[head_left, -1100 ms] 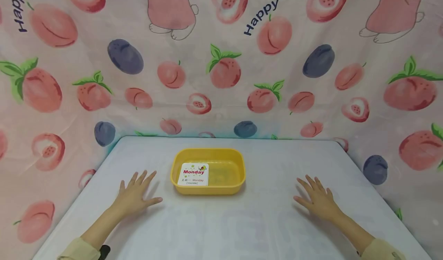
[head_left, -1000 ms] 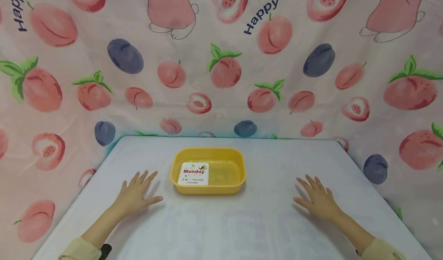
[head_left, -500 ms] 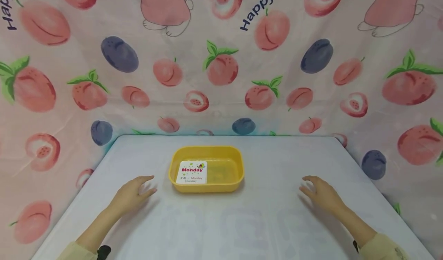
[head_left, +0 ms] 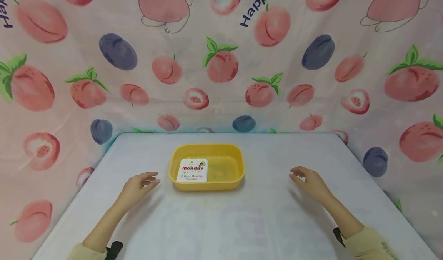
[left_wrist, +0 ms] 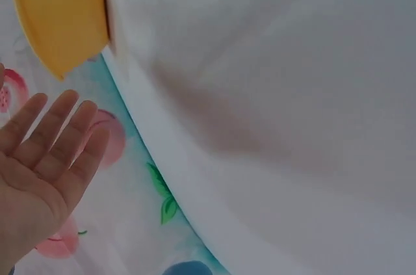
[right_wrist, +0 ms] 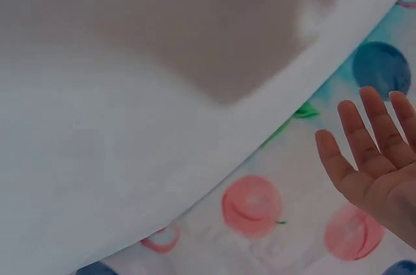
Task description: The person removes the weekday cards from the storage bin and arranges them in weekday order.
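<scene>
A yellow plastic tray stands on the white table, left of the middle in the head view. Inside, at its left end, lies a white card printed "Monday". My left hand hovers just left of the tray with relaxed fingers and nothing in it. Farther off to the right, my right hand hangs above the table, fingers loosely bent and holding nothing. Both wrist views show the fingers spread and bare. The yellow tray also fills the upper left corner of the left wrist view.
The white table ends at a back edge against a pink fruit-print curtain, which also flanks both sides. A dark band sits at the left wrist and another band at the right wrist.
Both hands, spread flat earlier, have relaxed their fingers and lifted; they have come inward, towards the tray. The head view has tilted slightly. The tray and card stay put.
</scene>
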`<action>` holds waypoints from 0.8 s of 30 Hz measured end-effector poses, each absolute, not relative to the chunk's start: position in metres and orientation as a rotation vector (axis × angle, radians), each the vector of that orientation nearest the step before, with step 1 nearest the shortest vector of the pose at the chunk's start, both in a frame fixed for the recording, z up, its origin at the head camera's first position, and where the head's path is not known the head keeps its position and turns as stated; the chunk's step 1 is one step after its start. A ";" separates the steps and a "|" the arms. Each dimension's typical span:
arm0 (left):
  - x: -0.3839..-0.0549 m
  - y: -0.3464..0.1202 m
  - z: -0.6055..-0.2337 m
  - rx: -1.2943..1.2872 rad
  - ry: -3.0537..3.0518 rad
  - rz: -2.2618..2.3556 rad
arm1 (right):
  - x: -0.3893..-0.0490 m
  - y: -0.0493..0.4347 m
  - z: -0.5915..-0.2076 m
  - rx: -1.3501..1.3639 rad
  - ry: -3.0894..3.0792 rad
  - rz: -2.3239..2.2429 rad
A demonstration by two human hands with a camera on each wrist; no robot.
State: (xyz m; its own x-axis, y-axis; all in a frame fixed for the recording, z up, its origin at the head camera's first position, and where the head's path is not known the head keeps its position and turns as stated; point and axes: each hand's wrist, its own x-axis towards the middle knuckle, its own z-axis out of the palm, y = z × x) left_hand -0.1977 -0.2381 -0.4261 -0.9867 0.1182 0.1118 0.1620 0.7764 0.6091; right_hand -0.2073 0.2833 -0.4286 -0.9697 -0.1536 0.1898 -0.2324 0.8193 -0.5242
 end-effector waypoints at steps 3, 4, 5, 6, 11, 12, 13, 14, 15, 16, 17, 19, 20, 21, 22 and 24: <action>-0.200 -0.231 -0.425 -0.184 -2.865 -1.076 | -0.209 0.268 -0.425 0.330 -2.872 0.876; -0.201 -0.229 -0.425 -0.167 -2.854 -1.083 | -0.210 0.263 -0.424 0.343 -2.867 0.882; -0.203 -0.227 -0.425 -0.146 -2.843 -1.090 | -0.211 0.258 -0.422 0.354 -2.860 0.891; -0.204 -0.226 -0.425 -0.129 -2.832 -1.095 | -0.212 0.253 -0.421 0.365 -2.853 0.902; -0.214 -0.217 -0.426 -0.049 -2.778 -1.129 | -0.217 0.227 -0.416 0.431 -2.809 0.995; -0.217 -0.216 -0.427 -0.037 -2.771 -1.137 | -0.217 0.222 -0.414 0.435 -2.812 1.020; -0.219 -0.214 -0.427 -0.024 -2.767 -1.145 | -0.218 0.216 -0.413 0.437 -2.807 1.052; -0.221 -0.212 -0.428 -0.013 -2.764 -1.160 | -0.220 0.210 -0.412 0.428 -2.805 1.088; -0.224 -0.210 -0.428 -0.001 -2.764 -1.179 | -0.221 0.203 -0.410 0.422 -2.801 1.127; -0.226 -0.209 -0.429 0.010 -2.761 -1.203 | -0.222 0.197 -0.409 0.420 -2.794 1.180; -0.228 -0.207 -0.429 0.022 -2.760 -1.225 | -0.224 0.190 -0.407 0.420 -2.783 1.236; -0.233 -0.203 -0.430 0.039 -2.758 -1.266 | -0.227 0.176 -0.406 0.418 -2.752 1.357; -0.235 -0.201 -0.430 0.049 -2.752 -1.294 | -0.229 0.169 -0.405 0.427 -2.738 1.418; -0.237 -0.200 -0.430 0.062 -2.747 -1.313 | -0.230 0.161 -0.404 0.442 -2.723 1.474; -0.240 -0.198 -0.431 0.073 -2.738 -1.322 | -0.232 0.154 -0.404 0.454 -2.708 1.532; -0.244 -0.196 -0.432 0.105 -2.727 -1.369 | -0.234 0.140 -0.403 0.479 -2.682 1.614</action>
State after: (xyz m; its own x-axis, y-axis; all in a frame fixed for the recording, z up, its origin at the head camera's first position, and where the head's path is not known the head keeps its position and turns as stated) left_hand -0.2439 -0.1956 -0.4322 -0.9938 -0.1007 0.0479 -0.0218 0.5964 0.8024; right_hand -0.2339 0.1401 -0.4028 -0.9539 -0.2690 0.1328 -0.2433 0.4348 -0.8670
